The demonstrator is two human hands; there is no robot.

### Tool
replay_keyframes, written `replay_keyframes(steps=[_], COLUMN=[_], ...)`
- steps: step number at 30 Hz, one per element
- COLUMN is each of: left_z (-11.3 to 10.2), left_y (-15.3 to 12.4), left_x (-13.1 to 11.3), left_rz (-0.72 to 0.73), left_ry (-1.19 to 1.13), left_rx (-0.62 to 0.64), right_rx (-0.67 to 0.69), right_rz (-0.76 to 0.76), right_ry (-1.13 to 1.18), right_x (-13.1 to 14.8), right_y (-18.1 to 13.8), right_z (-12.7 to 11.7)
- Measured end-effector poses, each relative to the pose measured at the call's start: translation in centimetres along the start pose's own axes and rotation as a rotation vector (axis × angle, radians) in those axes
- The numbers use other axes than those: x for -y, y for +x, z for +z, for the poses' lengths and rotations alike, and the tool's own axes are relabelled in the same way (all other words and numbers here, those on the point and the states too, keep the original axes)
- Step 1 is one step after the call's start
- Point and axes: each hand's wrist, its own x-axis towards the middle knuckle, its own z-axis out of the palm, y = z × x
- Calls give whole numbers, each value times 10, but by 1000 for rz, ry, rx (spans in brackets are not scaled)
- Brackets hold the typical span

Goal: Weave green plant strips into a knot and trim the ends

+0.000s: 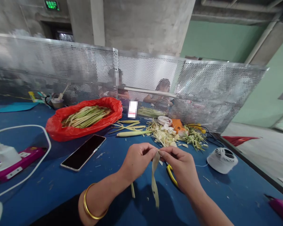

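A pale, flat strip of plant leaf point(155, 182) hangs down over the blue table, its top end pinched between both hands. My left hand point(138, 160), with a gold bangle on the wrist, grips that end between thumb and forefinger. Facing it, my right hand point(179, 164) is closed on the same end, fingertips nearly touching the left ones. Partly behind the right hand lies a tool with yellow handles point(171, 176); its working end is hidden. Another thin piece of stalk point(132, 190) shows below my left hand.
A red plastic bag point(85, 135) of leaf strips lies behind a phone point(83, 153). Scraps point(163, 137) are heaped near a tape roll point(164, 120). A white thread spool point(222, 160) sits at right, a purple power strip point(16, 166) at left. A perforated metal screen point(141, 72) stands behind, people beyond it.
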Motion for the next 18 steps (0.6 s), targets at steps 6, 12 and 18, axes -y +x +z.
replay_keyframes(steps=[6, 12, 18], left_z=[-1, 1, 7], left_y=[0, 1, 1], left_x=[3, 2, -2], left_rz=[88, 14, -240], left_ry=[134, 12, -372], left_rx=[6, -2, 83], right_rx=[-25, -22, -55], right_rz=[-182, -315, -161], right_ry=[-229, -297, -247], right_x=[0, 1, -4], right_y=[-1, -2, -2], right_z=[-2, 0, 0])
